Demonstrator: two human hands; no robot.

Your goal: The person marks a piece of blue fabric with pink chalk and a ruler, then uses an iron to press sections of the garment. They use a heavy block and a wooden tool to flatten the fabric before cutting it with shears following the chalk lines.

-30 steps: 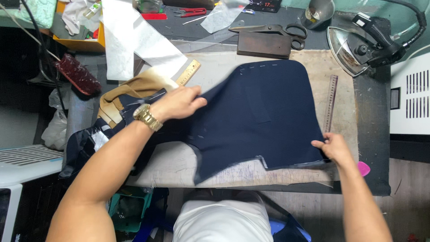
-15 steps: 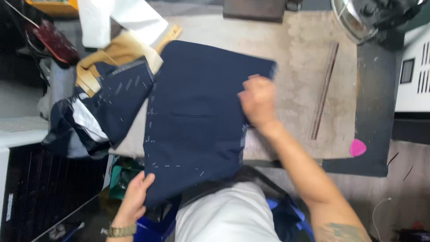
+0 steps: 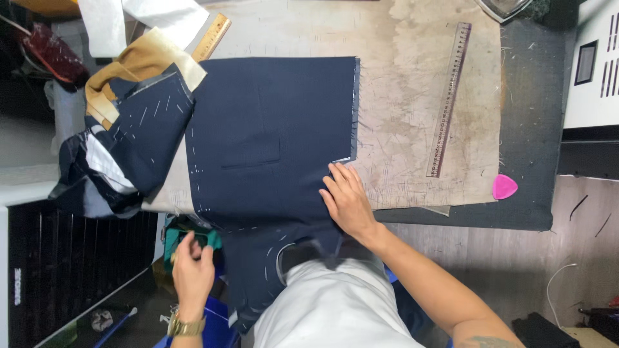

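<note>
The navy fabric panel lay flat on the worn pressing board, its lower end hanging over the near edge. The right hand rested on its right edge, fingers extended and holding nothing. The left hand was below the board, fingers curled near a green item; whether it gripped anything could not be told.

Navy cloth panel: matt woven fabric, white chalk or thread marks, frayed right edge. Tabletop: cover of worn beige cloth, stained and rough, over dark felt-like padding. Ruler: transparent plastic, glossy. Second ruler at far edge: wood. Pink chalk piece: smooth.
</note>
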